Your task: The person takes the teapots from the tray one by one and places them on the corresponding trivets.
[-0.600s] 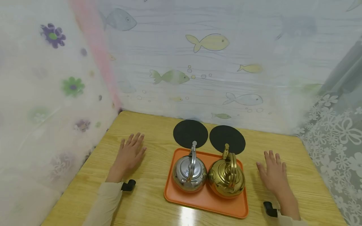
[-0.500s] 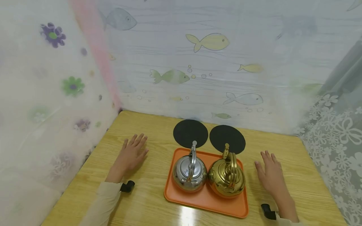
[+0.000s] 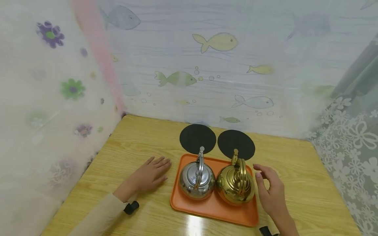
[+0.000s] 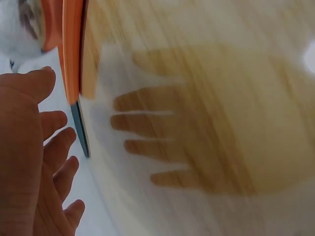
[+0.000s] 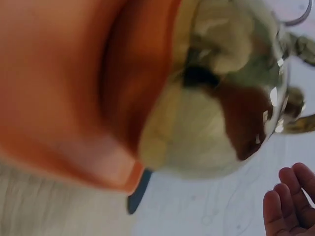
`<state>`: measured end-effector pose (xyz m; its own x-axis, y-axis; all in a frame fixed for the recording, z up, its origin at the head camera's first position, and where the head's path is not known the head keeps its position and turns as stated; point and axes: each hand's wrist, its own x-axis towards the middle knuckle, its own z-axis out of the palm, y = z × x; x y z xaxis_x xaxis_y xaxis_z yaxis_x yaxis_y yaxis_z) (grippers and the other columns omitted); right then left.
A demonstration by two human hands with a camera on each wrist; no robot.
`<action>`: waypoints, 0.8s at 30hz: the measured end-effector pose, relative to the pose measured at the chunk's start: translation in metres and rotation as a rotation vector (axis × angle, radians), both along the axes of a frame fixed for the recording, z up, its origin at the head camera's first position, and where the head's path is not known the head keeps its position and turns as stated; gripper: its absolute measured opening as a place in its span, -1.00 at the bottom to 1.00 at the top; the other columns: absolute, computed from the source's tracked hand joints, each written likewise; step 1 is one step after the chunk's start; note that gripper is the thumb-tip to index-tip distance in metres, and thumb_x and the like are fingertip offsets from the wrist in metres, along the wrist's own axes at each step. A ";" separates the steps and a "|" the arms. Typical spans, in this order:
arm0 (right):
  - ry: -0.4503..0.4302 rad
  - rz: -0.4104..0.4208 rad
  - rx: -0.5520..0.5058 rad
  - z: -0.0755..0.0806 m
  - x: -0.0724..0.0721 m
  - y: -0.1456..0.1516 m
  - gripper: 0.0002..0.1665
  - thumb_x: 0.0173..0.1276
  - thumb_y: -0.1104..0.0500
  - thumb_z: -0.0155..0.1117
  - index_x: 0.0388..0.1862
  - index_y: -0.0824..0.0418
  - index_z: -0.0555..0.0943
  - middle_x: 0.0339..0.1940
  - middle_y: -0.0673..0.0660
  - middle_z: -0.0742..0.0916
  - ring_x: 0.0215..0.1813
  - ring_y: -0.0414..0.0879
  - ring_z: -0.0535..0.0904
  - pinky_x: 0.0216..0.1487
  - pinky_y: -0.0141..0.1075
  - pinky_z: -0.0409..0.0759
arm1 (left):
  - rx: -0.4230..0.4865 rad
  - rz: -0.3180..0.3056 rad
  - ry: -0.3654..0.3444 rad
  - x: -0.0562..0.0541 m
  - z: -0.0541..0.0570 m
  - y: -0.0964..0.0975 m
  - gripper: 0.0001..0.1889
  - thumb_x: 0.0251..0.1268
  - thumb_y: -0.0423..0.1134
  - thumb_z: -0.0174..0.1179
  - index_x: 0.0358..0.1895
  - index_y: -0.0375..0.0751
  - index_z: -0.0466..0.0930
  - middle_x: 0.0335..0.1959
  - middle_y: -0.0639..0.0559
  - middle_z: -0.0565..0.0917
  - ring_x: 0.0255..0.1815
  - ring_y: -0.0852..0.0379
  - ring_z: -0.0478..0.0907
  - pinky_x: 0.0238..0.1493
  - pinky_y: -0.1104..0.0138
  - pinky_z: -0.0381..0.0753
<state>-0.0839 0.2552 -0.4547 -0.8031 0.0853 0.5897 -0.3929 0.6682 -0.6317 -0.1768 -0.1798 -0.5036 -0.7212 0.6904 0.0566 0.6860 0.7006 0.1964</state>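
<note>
Side by side on an orange tray (image 3: 192,206) stand a silver kettle (image 3: 193,183) and a gold kettle (image 3: 230,185), their spouts pointing toward the back. To the left of the tray, my left hand (image 3: 147,175) hovers over the table with fingers extended; its reflection shows below it in the left wrist view. My right hand (image 3: 272,190) is right beside the gold kettle, fingers bent loosely, thumb and fingertips close to its side, holding nothing. In the right wrist view the gold kettle (image 5: 211,108) fills the middle, with the fingers (image 5: 288,206) at the lower right.
Behind the tray, two round black mats (image 3: 198,139) lie next to each other on the wooden table (image 3: 141,137). A curtain with printed fish (image 3: 222,42) hangs along the table's back edge, and a flowered curtain (image 3: 72,89) along the left.
Both hands have moved inward: the left one rightward toward the tray, the right one leftward to the gold kettle, its fingers now more bent. The kettles and tray have stayed put.
</note>
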 end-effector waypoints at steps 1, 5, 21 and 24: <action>-0.005 0.007 -0.003 0.002 0.003 -0.004 -0.65 0.48 0.43 0.14 0.15 0.28 0.68 -0.01 0.18 0.74 -0.09 -0.37 0.51 -0.03 -0.64 0.41 | -0.008 -0.018 -0.008 0.003 0.001 0.003 -0.37 0.60 0.07 -0.01 0.57 -0.15 0.26 0.58 -0.05 0.30 0.61 -0.14 0.17 0.59 -0.16 0.06; -0.005 0.055 -0.025 0.011 0.011 -0.016 -0.59 0.45 0.48 0.15 0.17 0.23 0.68 0.00 0.17 0.73 -0.12 -0.35 0.52 -0.04 -0.64 0.44 | -0.032 -0.071 -0.015 0.009 0.002 0.014 -0.36 0.61 0.09 -0.04 0.59 -0.14 0.23 0.59 -0.03 0.28 0.61 -0.13 0.17 0.59 -0.14 0.08; -0.441 0.316 -0.537 0.026 0.002 -0.020 -0.64 0.63 0.28 0.01 0.24 0.46 0.54 -0.07 -0.09 0.79 -0.10 -0.27 0.71 -0.11 -0.41 0.70 | 0.077 -0.089 -0.083 0.006 -0.006 0.027 -0.29 0.55 0.15 0.01 0.61 -0.11 0.19 0.62 0.01 0.23 0.63 -0.11 0.13 0.58 -0.12 0.11; -0.487 0.363 -0.638 0.027 0.002 -0.018 -0.70 0.61 0.32 0.02 0.19 0.25 0.60 -0.07 -0.04 0.78 -0.08 -0.25 0.72 -0.11 -0.40 0.72 | 0.102 -0.083 -0.110 0.005 -0.007 0.027 -0.26 0.52 0.21 0.01 0.61 -0.06 0.19 0.62 0.06 0.22 0.64 -0.09 0.12 0.60 -0.11 0.08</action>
